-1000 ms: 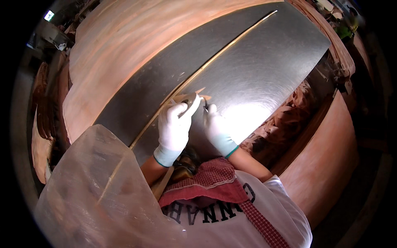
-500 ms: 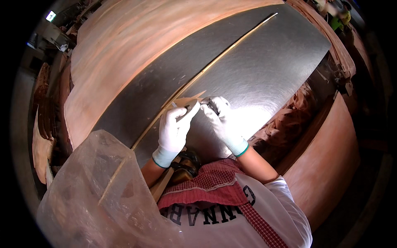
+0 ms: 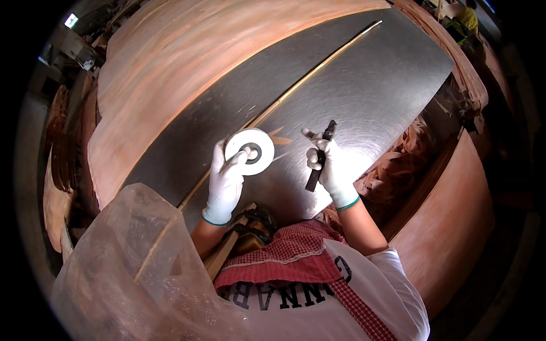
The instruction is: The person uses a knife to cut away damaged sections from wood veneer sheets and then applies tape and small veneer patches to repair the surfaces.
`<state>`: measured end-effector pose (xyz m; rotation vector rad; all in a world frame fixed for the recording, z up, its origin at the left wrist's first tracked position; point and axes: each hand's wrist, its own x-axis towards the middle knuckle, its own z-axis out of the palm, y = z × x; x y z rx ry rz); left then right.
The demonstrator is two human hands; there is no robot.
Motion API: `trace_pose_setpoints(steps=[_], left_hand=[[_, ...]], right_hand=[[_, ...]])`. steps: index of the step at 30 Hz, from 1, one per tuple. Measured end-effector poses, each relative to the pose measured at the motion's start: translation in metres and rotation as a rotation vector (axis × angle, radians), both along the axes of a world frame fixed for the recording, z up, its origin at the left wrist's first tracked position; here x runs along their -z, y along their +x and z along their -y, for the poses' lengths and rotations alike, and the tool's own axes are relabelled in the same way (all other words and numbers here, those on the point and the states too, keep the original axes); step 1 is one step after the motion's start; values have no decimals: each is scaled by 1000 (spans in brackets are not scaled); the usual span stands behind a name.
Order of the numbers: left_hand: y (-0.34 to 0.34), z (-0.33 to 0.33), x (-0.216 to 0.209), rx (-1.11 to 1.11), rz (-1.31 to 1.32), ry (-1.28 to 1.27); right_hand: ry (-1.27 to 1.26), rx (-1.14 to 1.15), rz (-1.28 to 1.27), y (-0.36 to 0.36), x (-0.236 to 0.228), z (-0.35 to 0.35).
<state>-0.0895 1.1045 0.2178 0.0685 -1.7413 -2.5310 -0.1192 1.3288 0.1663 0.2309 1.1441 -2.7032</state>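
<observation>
Both my hands wear white gloves with green cuffs. My left hand [image 3: 224, 182] grips a flat roll of white tape [image 3: 266, 152], its fingers hooked through the core, over the metal tabletop [image 3: 375, 91]. A thin tape strip [image 3: 282, 156] stretches from the roll toward my right hand [image 3: 334, 167]. That hand is closed around a slim black utility knife [image 3: 313, 179], its index finger reaching out to the left. Whether a blade is out cannot be made out. Small pointed veneer scraps [image 3: 280, 140] lie on the metal just beyond the roll.
A long thin wooden stick [image 3: 318, 67] crosses the tabletop diagonally. Wide veneer sheets [image 3: 165, 74] cover the far left side, with another stack [image 3: 449, 227] at right. Crumpled veneer waste [image 3: 392, 156] fills the gap there. Clear plastic sheeting [image 3: 131, 256] hangs at lower left.
My hands have moved apart: the right went right and the left slightly left. The tape roll has turned its flat face into view, and a strip now spans between them.
</observation>
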Motion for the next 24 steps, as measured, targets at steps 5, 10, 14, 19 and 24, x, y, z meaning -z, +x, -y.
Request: trace_pose_setpoints(steps=[5,10,14,19,24], left_hand=[[-8,10,11,-35,69,190],[-9,19,8,-82,19,219],[-17,35,23,-141,49,346],[-24,53,24,-247,36,393],[-36,73,24,-293,24,419]], right_hand=[[-570,-49,108,5,12,-26],[-328,164,192,18,58,-95],[-200,499,265,35,81,-146],[-168,642,402,66,118,-218],[211,939,516,107,161,-261]])
